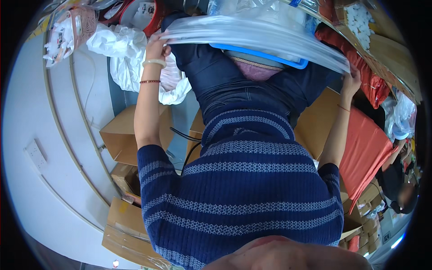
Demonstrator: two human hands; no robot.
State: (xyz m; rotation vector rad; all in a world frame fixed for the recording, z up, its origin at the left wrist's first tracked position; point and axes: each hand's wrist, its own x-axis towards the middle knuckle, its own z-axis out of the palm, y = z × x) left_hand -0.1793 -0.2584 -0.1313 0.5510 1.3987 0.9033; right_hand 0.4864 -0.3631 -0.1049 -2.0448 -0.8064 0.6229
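Observation:
A long strip of clear plastic film (252, 33) is stretched across in front of me, bunched into lengthwise folds. My left hand (157, 47) is closed on one end of it. At the other end my right hand (352, 80) grips the film between fingers and thumb. Whether it is a sheet or a bag I cannot tell. Below and behind the film a blue tray (302, 64) rests by my knees, partly covered by it. More clear plastic lies farther off, beyond the stretched strip.
White plastic bags (121, 45) lie at the left, near a red round container (140, 15). Open cardboard boxes (130, 135) stand by the left wall. Red plastic bags (366, 144) hang at the right, and a box of small white pieces (358, 22) is at the far right. Another person (398, 189) is at the right edge.

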